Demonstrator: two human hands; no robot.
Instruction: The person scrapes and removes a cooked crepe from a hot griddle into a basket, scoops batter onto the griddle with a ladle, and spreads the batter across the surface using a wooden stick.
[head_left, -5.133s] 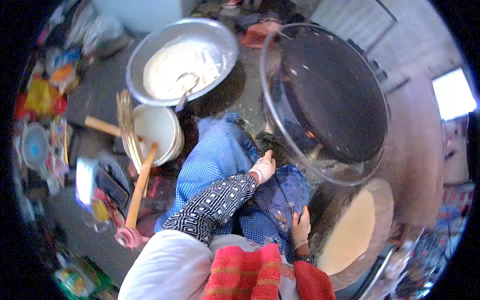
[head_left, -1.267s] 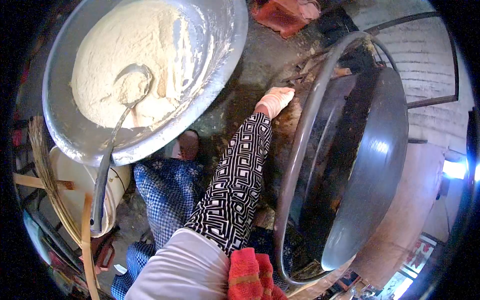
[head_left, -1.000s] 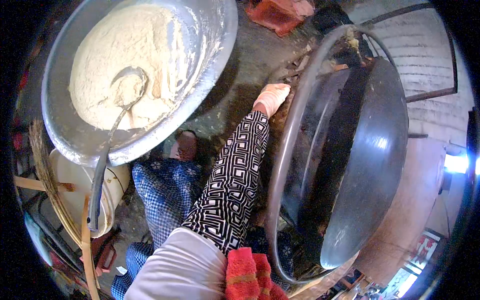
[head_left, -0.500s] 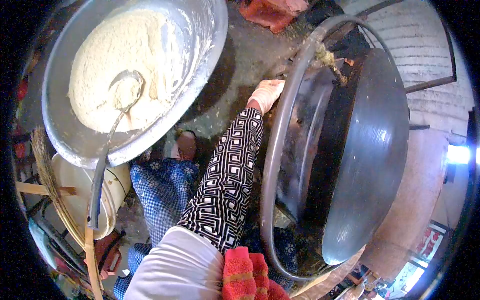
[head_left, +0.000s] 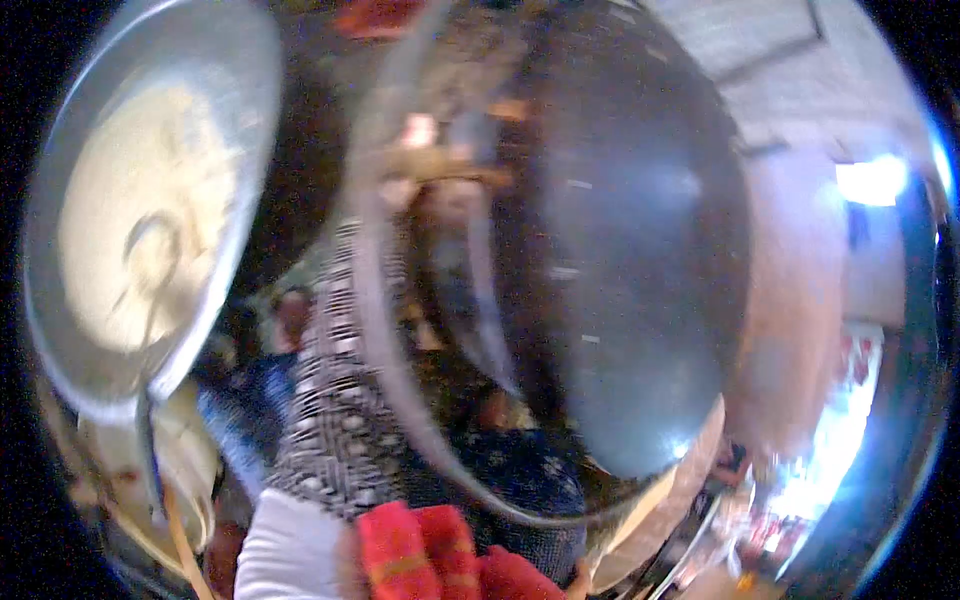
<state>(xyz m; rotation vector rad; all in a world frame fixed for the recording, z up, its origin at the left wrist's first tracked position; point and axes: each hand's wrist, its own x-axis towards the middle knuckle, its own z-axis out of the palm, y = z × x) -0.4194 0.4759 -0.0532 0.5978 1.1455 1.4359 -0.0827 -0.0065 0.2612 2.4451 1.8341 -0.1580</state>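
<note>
My left hand [head_left: 400, 190] is smeared by motion at the near rim of a large round dark metal pan [head_left: 650, 250], which stands tilted up on its side. It is close to a yellow-brown wrapped piece [head_left: 448, 165] at that rim. Whether the fingers close on this piece cannot be made out. The arm wears a black-and-white patterned sleeve [head_left: 340, 370] and passes partly behind the pan's ring. My right hand does not show. To the left, a wide metal basin [head_left: 245, 150] contains pale batter [head_left: 110, 220], with a ladle [head_left: 152, 250] resting in it.
Below the basin stands a white bucket [head_left: 195, 440], with a wooden stick [head_left: 185, 545] close by. A red towel [head_left: 400, 550] hangs at the bottom edge. Blue checked cloth [head_left: 235, 410] covers my leg. Beyond the pan are a pale wall [head_left: 790, 300] and a bright opening [head_left: 870, 182].
The view has swung to the right, so basin and pan appear farther left. My left hand has moved from beside the pan's outer rim to the yellow-brown piece. The picture is now blurred.
</note>
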